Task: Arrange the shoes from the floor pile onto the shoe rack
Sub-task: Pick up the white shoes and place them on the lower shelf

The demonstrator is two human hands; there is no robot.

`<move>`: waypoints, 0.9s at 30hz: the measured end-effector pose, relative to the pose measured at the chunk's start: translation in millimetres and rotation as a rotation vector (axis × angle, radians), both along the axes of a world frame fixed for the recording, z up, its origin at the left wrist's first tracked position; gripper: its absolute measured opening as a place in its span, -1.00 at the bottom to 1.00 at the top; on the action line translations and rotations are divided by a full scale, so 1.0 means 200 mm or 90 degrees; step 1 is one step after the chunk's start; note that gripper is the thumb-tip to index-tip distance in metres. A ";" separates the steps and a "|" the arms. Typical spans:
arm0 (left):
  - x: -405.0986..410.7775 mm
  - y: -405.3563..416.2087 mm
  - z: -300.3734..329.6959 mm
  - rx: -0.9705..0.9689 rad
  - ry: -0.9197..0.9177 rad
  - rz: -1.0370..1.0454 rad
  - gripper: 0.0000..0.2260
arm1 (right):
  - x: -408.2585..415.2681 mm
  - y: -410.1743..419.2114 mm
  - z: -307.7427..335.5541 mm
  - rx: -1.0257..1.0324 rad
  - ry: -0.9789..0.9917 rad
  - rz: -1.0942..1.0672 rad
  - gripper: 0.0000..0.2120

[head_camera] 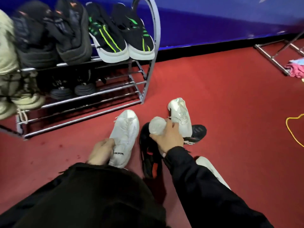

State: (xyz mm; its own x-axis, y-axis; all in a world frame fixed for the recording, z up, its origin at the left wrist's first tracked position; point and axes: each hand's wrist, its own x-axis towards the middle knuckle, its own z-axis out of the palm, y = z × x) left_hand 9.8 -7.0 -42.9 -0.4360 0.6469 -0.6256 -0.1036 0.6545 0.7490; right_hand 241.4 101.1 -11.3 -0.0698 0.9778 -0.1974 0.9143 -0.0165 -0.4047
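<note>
Down at six o'clock, the left hand [102, 150] is closed around the heel of a white sneaker [124, 137], whose toe points toward twelve o'clock, at the shoe rack [85, 96]. At its three o'clock, the right hand [169, 139] is clamped on a second white sneaker [157, 125], gripping it with the toe end turned up toward the camera. A third white sneaker [181, 117] lies on the red floor [230, 104] just beyond that hand, touching a black sneaker [196, 133] at its five o'clock. Another black sneaker with red inside [148, 160] lies under the right wrist. On the rack's top shelf, at eleven o'clock, stands a pair of black sneakers with green stripes [121, 37], dark shoes [49, 38] beside them at nine o'clock. Two dark shoes [72, 90] sit on a lower shelf. Beige shoes [9, 76] fill the rack's left end.
</note>
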 end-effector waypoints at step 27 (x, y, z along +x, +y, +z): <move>0.04 -0.07 0.55 0.171 -0.111 0.039 -0.71 | -0.28 -0.29 0.49 -0.149 0.711 0.082 -0.75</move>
State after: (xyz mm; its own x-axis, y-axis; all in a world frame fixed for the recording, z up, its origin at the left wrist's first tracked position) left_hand 16.9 -21.1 67.9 -0.3809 0.7750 -0.5044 -0.2783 0.4241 0.8618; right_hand 184.5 43.0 86.6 -0.4166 0.8985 -0.1382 0.0472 -0.1305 -0.9903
